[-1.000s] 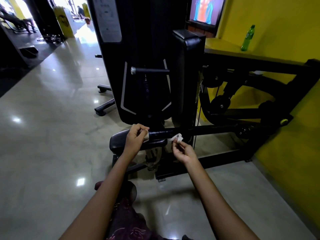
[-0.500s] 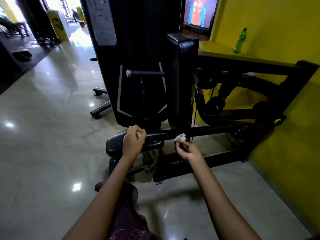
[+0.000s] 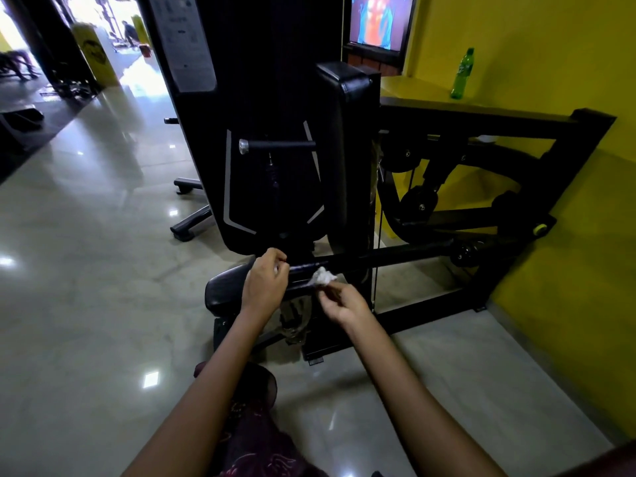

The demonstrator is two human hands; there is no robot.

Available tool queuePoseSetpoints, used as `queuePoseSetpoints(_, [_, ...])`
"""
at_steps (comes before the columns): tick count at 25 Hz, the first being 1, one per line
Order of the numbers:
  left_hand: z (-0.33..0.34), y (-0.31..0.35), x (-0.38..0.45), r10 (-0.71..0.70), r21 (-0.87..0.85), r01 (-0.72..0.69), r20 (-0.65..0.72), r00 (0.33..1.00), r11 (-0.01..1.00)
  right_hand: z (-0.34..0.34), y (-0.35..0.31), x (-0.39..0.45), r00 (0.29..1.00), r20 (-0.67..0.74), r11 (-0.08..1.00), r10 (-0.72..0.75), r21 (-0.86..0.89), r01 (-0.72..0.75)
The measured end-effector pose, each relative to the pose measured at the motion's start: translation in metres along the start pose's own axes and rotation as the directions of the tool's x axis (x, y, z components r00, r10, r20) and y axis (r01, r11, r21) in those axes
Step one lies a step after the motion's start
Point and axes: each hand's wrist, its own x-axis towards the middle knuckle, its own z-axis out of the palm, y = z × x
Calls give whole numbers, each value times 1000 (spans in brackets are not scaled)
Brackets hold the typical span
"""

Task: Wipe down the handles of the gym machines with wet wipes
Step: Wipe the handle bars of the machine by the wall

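Pinching the crumpled wet wipe [image 3: 322, 276], the right hand [image 3: 344, 302] presses it against the black handle bar [image 3: 361, 260], slightly nearer the bar's free end than a second ago. The left hand [image 3: 265, 285], curled round that end, has loosened a little, white showing inside. Wiping seems midway; seat pad [image 3: 223, 292] lies just below.

a gym; black weight machine [image 3: 275, 132] (padded seat [image 3: 223, 290]); glossy floor [image 3: 86, 270]
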Motion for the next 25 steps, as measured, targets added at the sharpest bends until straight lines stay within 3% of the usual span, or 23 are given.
queuePoseSetpoints(2, [4,-6,-2,97,31,-97,-14,995,995,-12,-30,-2,999,-15,979,-29,202,31])
queuePoseSetpoints(4, [8,-10,-5,153,51,-150,-52,987,987,-16,-50,-5,992,-96,952,-81,286,105])
queuePoseSetpoints(6, [11,-11,-8,159,85,-151,-91,983,985,-11,-42,-7,994,-66,963,-90,248,103])
queuePoseSetpoints(11, [8,-8,-9,186,235,-166,-67,980,958,1,10,2,989,20,985,146,86,-147])
queuePoseSetpoints(17, [0,-4,-11,203,278,-194,-4,979,941,0,-28,-14,996,-58,968,70,246,-54])
queuePoseSetpoints(21, [1,5,-14,191,483,-159,-18,981,861,4,-4,-11,992,-26,987,125,101,-122])
queuePoseSetpoints(23, [3,22,-17,81,650,-84,35,996,755,1,-8,-10,989,-14,988,149,53,-148])
queuePoseSetpoints(25, [10,36,-16,-60,741,-18,79,995,671,-4,-26,-13,990,3,984,141,112,-140])
